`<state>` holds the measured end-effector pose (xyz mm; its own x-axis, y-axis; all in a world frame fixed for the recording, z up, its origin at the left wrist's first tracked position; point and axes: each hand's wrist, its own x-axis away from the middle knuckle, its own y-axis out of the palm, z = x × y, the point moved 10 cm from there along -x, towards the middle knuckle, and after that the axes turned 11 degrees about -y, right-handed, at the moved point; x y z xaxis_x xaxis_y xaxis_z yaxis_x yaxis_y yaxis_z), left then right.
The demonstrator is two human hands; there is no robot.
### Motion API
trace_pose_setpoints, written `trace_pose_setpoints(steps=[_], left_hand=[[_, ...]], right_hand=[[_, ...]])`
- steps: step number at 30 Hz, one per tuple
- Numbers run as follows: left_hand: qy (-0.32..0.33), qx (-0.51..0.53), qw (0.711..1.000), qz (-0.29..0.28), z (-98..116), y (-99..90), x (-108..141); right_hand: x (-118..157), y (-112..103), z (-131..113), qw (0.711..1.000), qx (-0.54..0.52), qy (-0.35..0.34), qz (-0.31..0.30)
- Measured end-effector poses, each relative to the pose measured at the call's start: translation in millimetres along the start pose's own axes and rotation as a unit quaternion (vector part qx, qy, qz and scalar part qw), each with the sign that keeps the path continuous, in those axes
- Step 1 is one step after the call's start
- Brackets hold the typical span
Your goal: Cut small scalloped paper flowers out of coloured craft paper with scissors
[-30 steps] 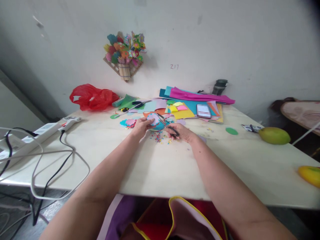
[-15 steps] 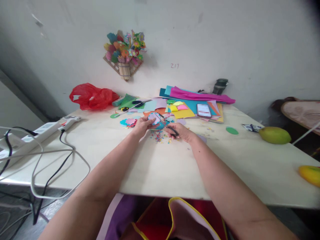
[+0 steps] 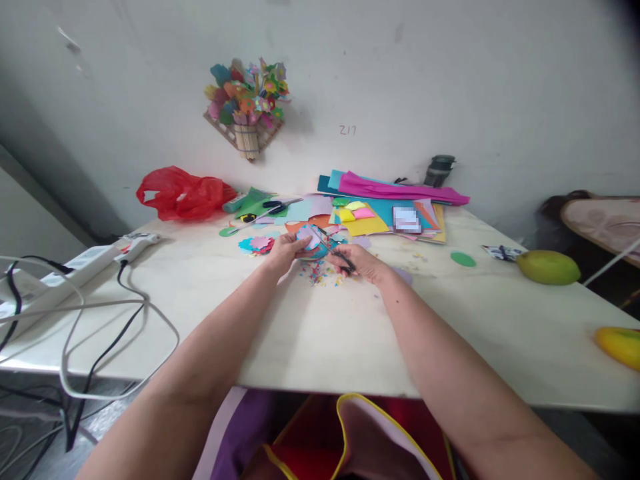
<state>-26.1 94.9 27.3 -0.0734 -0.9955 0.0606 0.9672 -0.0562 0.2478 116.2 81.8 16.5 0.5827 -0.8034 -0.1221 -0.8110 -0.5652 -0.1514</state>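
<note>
Head view, and the lilac paper (image 3: 308, 237) is up over the tabletop (image 3: 325, 347), nearer its far edge, pinched in the left hand (image 3: 285, 253). Right hand (image 3: 364, 262) grips the scissors (image 3: 332, 247), blades right at the paper. Best to turn the paper into them, fingertips clear. Scraps (image 3: 317, 273) lie toward the near edge; paper flowers (image 3: 260, 243) sit just left.

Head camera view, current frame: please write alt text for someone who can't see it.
A person's left hand holds a lilac and blue paper piece while the right hand works scissors at it, above colorful paper scraps on a pale table. Behind lie colored sheets and a red plastic bag.
</note>
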Motion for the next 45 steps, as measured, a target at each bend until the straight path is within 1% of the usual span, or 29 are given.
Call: trace_pose_setpoints(steps=[15, 26, 36, 45], left_hand=[[-0.003, 0.006, 1.0, -0.003, -1.2, 4.2, 1.7], [-0.007, 0.009, 1.0, 0.005, -2.5, 2.7, 0.1], [-0.008, 0.01, 1.0, -0.001, -1.1, 3.7, 1.1], [-0.02, 0.015, 1.0, 0.003, -3.8, -0.5, -1.9]], right_hand=[[1.3, -0.3, -0.3, 1.0, -0.01, 0.009, 0.003], [1.8, -0.4, -0.7, 1.0, -0.007, 0.004, 0.008], [1.4, 0.5, -1.3, 1.0, -0.002, 0.001, 0.008], [1.2, 1.2, -1.4, 1.0, 0.001, -0.004, 0.003]])
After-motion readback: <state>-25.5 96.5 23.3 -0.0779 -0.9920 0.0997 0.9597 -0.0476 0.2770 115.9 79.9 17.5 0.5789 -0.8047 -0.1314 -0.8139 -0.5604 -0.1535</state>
